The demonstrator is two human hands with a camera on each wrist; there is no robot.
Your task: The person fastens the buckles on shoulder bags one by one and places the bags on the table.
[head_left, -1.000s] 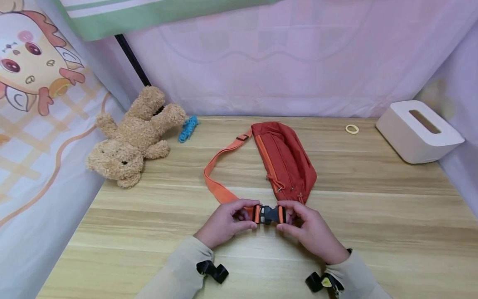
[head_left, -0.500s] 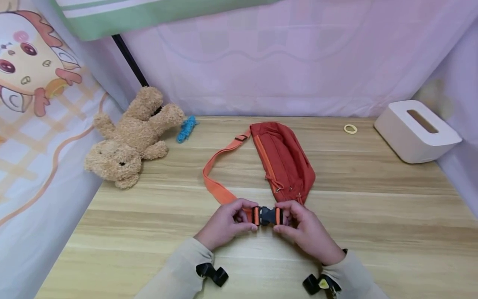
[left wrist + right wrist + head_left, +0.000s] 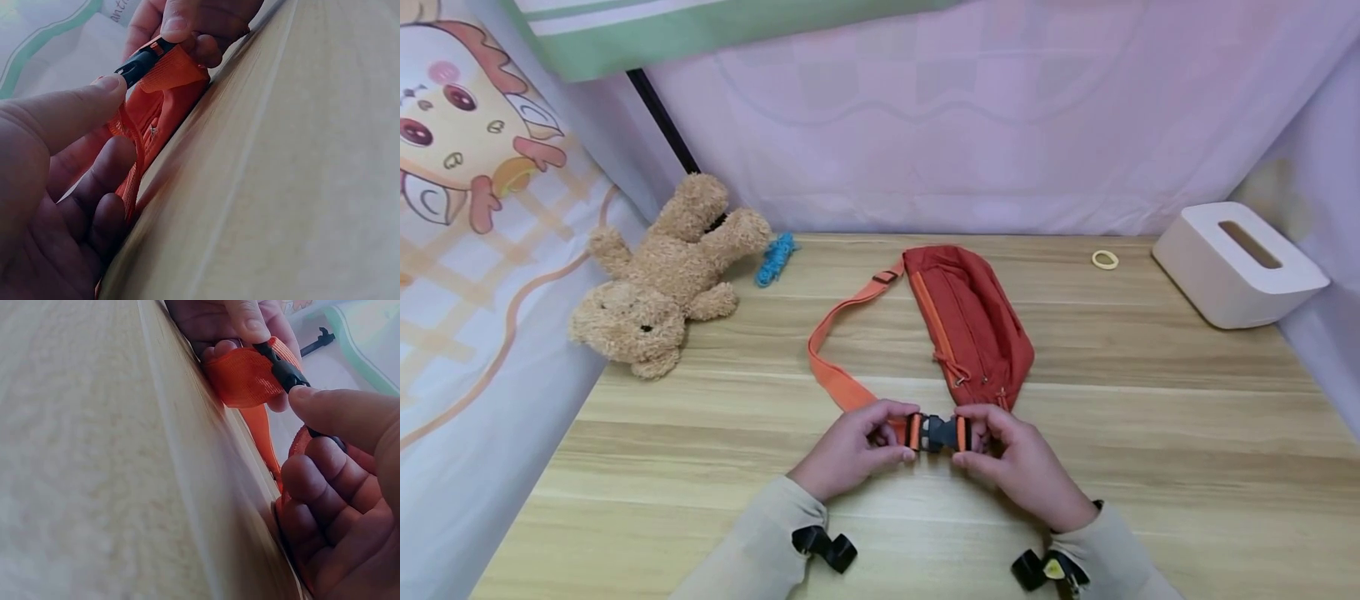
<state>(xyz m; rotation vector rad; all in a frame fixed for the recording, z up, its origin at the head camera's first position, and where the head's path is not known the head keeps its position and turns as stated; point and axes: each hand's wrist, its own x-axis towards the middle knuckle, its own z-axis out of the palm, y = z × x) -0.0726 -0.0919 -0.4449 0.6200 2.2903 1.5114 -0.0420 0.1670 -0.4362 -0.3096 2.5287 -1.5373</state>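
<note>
A red waist bag (image 3: 970, 325) lies on the wooden table, its orange strap (image 3: 831, 358) looping out to the left. At its near end, a black side-release buckle (image 3: 937, 433) is held level just over the tabletop, its two halves meeting in line. My left hand (image 3: 857, 446) pinches the left half between thumb and fingers. From the other side, my right hand (image 3: 1022, 467) pinches the right half the same way. Both wrist views show the thumbs on the buckle (image 3: 139, 64), with orange webbing (image 3: 244, 378) folded beneath. Whether the halves are fully clicked together I cannot tell.
At the back left, a tan teddy bear (image 3: 662, 267) lies on its back beside a bundle of blue cord (image 3: 777, 260). A pale yellow ring (image 3: 1105, 260) and a white tissue box (image 3: 1240, 267) are at the back right. Fabric curtains border the table (image 3: 1150, 450).
</note>
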